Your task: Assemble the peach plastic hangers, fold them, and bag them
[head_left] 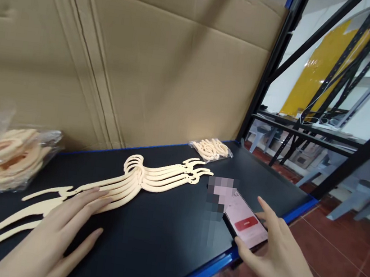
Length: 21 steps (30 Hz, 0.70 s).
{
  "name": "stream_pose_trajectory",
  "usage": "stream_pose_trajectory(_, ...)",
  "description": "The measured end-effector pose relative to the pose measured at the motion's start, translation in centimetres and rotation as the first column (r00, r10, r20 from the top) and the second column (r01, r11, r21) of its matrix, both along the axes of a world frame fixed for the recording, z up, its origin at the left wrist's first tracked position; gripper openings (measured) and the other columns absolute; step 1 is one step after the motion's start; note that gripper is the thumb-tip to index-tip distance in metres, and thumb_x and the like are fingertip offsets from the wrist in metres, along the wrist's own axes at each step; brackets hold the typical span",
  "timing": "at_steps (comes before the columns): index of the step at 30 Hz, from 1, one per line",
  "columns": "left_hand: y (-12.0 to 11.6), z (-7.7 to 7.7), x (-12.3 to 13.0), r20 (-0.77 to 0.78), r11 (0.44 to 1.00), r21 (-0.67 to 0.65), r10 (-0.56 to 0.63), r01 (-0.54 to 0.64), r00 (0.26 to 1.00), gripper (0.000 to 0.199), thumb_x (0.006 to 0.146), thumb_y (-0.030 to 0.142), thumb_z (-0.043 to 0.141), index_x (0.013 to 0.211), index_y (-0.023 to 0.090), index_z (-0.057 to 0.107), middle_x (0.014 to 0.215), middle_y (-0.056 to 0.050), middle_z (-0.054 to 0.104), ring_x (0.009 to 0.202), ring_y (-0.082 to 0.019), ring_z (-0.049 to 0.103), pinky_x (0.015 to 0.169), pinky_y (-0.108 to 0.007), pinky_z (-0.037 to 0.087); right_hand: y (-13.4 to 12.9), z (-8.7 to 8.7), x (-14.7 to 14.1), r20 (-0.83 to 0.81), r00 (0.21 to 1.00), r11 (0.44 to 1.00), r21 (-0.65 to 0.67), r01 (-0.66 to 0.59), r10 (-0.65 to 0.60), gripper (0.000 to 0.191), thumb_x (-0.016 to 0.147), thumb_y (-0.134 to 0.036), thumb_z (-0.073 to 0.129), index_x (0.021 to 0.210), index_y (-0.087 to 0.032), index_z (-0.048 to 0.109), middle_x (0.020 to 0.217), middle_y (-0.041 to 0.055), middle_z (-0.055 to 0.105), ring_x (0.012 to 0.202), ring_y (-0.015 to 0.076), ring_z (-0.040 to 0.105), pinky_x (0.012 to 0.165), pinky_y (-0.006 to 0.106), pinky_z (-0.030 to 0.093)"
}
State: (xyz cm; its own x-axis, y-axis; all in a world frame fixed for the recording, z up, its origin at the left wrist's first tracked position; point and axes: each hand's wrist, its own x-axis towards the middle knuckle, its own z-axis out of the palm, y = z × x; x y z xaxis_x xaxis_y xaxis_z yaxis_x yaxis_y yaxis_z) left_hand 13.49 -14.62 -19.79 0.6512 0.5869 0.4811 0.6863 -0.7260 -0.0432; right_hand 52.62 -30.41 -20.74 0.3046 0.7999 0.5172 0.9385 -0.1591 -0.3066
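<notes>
The wooden pieces (136,178) are laid on the black table (166,227) in one long overlapping row, and its long axis is directed from the near left to the far right. By the left hand (60,231) the near left part of this row is partly covered, so the left hand is clearly the nearer one. The larger part of the row is found ahead of its fingertips and to their right. The fingers are pointed roughly along the row, at a small angle to it. They are stretched out, with the thumb held well apart, and nothing is enclosed between them; whether the wood is pressed or only lightly touched cannot be told.

The right hand (275,255) is placed at the near end of a phone (245,219), well apart from the wood. Its thumb is set at one side of the phone and its fingers at the other, half opened; whether the phone is firmly gripped cannot be told. The phone is turned with its far end toward the wood. One bag of pieces (15,157) is seen at the left, and a smaller bag (211,148) beyond the row's far end.
</notes>
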Motion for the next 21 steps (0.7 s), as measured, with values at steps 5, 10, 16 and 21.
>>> stream_pose_trajectory(5, -0.6, 1.1, 0.3, 0.011, 0.994, 0.091, -0.056, 0.055, 0.998, 0.047, 0.085, 0.035, 0.050, 0.131, 0.028, 0.042, 0.135, -0.008, 0.050, 0.121, -0.030, 0.051, 0.097, -0.046, 0.047, 1.6, 0.1, 2.7, -0.026, 0.992, 0.992, -0.024, 0.123, -0.123, 0.088, 0.070, -0.050, 0.060, 0.139, -0.004, 0.031, 0.101, 0.0163, 0.064, 0.092, 0.0333, 0.060, 0.078, 0.046, 0.050)
stream_pose_trajectory(10, -1.1, 1.4, 0.4, 0.009, 0.997, 0.044, -0.070, 0.070, 0.997, 0.044, 0.086, 0.031, 0.050, 0.129, 0.024, 0.045, 0.134, -0.009, 0.051, 0.124, -0.029, 0.047, 0.100, -0.045, 0.044, 5.0, 1.2, 8.0, -0.033, 0.978, 0.968, -0.157, 0.197, -0.205, 0.093, 0.070, -0.052, 0.058, 0.138, 0.005, 0.029, 0.108, 0.0229, 0.063, 0.101, 0.0380, 0.060, 0.085, 0.043, 0.047)
stream_pose_trajectory(16, -1.6, 1.8, 0.2, 0.013, 0.996, 0.016, -0.083, 0.082, 0.997, 0.040, 0.087, 0.028, 0.048, 0.126, 0.023, 0.046, 0.132, -0.009, 0.052, 0.124, -0.027, 0.047, 0.101, -0.044, 0.043, 8.8, 2.6, 11.8, -0.118, 0.960, 0.933, -0.292, 0.212, -0.255, 0.093, 0.070, -0.048, 0.061, 0.140, 0.003, 0.028, 0.116, 0.0239, 0.062, 0.106, 0.0354, 0.061, 0.086, 0.037, 0.048)
stream_pose_trajectory(21, -1.9, 2.0, 0.2, 0.007, 0.996, 0.004, -0.088, 0.088, 0.996, 0.039, 0.088, 0.026, 0.047, 0.127, 0.021, 0.046, 0.131, -0.010, 0.052, 0.123, -0.027, 0.047, 0.101, -0.044, 0.042, 10.4, 2.1, 13.9, -0.159, 0.964, 0.950, -0.266, 0.165, -0.212, 0.089, 0.066, -0.041, 0.066, 0.139, -0.001, 0.034, 0.111, 0.0186, 0.067, 0.099, 0.0317, 0.065, 0.083, 0.036, 0.050)
